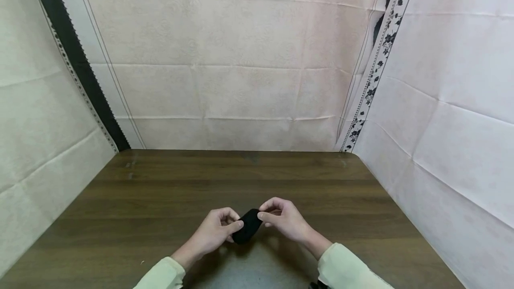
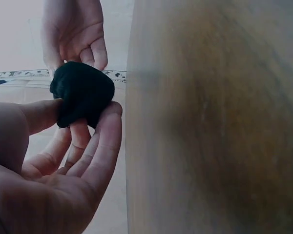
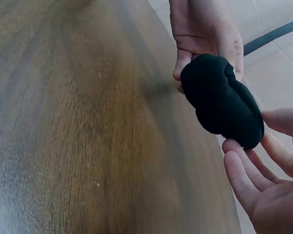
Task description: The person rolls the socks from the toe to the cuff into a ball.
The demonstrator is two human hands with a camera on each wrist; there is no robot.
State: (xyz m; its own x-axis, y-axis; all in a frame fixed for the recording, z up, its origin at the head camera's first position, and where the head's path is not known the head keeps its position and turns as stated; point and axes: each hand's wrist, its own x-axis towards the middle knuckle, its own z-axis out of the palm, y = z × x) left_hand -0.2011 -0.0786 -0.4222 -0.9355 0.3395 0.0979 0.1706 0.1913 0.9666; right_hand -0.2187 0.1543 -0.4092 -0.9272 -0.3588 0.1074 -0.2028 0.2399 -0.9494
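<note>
A small black fabric bundle [image 1: 247,226], soft and rounded like a rolled-up sock, is held between both hands above the table's near part. My left hand [image 1: 213,232] pinches its lower left end, thumb on top and fingers beneath. At the upper right end, my right hand [image 1: 286,218] pinches the edge between thumb and fingers. Seen from the left wrist, the bundle [image 2: 84,92] looks bunched, with folds by the thumb. The right wrist view shows the bundle [image 3: 219,100] longer, with a lengthwise fold or seam along one side.
Under the hands lies a brown wood-grain table [image 1: 160,200]. Pale creased cloth [image 1: 241,57] hangs behind it and on both sides. A small dark object [image 1: 317,285], mostly cut off, shows by the right sleeve at the bottom edge.
</note>
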